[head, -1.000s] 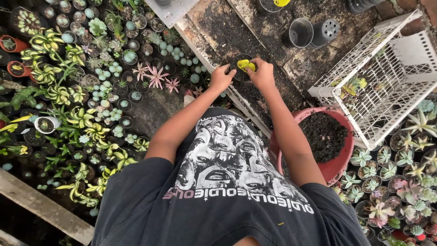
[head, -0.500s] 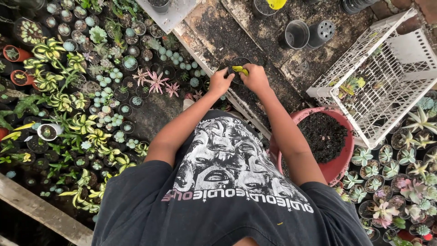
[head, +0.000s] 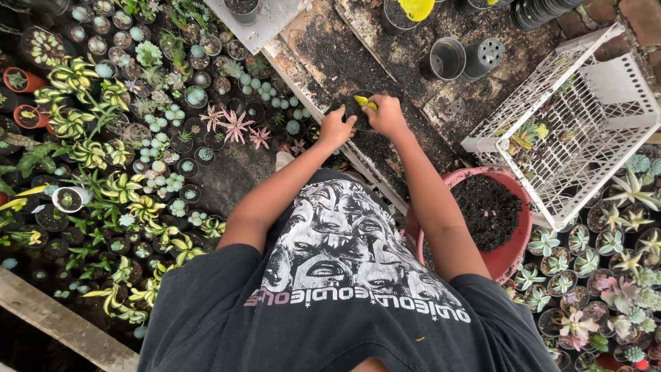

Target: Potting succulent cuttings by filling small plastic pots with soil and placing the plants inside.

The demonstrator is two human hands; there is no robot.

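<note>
Seen from overhead: left hand [head: 336, 128] cupped against the side of a small round black plastic pot [head: 357, 110], fingers curled around its rim. Right hand [head: 387, 116] closed on the opposite side of that pot, pinching a small yellow-green plant cutting [head: 365, 103] at the pot's mouth. Pot held between both hands above a soil-strewn grey work surface [head: 330, 55], just beyond the chest. To the right of the right forearm, a round pink plastic basin [head: 513, 251] filled with dark potting soil. Further right and up, a white plastic lattice crate [head: 585, 96] tipped at an angle, holding a few small green and yellow plants. Near the top, two empty black plastic pots [head: 465, 58] lying side by side, one showing its holed base. To the left, a dense spread of potted green-and-yellow striped plants [head: 82, 138] and small pale rosette succulents [head: 179, 117]. At lower right, more rosette succulents in small dark pots [head: 592, 275].
</note>
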